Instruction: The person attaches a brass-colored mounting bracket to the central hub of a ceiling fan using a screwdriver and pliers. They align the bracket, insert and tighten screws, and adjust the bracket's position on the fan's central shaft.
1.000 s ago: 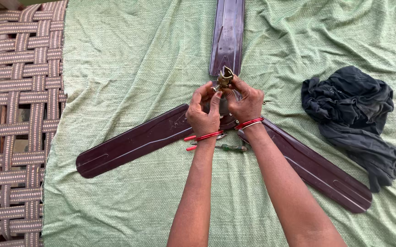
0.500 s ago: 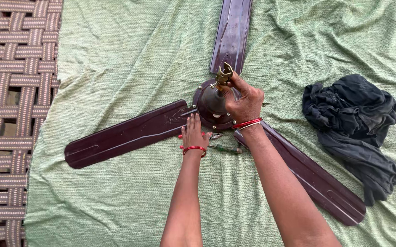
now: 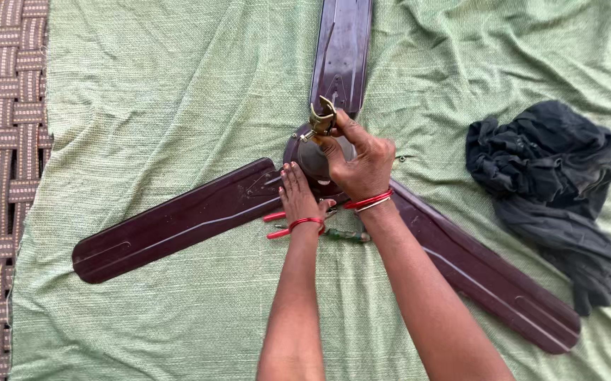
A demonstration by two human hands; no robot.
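Dark maroon three-bladed metal ceiling fan [image 3: 192,215] lies mid-frame, where our right hand [image 3: 357,164] is clamped around its brass-coloured rod fitting [image 3: 321,118] while our left hand [image 3: 298,197] rests flat, fingers apart.

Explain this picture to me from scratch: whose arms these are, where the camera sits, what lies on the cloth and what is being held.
The one view comes from a camera worn on a person's head, looking down, so both bare arms are that person's own. A dark maroon ceiling fan with three blades lies on a green cloth spread over a woven cot. The right hand grips the fan's centre just below its brass hanger clamp. The left hand rests flat near the hub, by red-handled pliers and a green screwdriver. A crumpled dark rag lies to the right.
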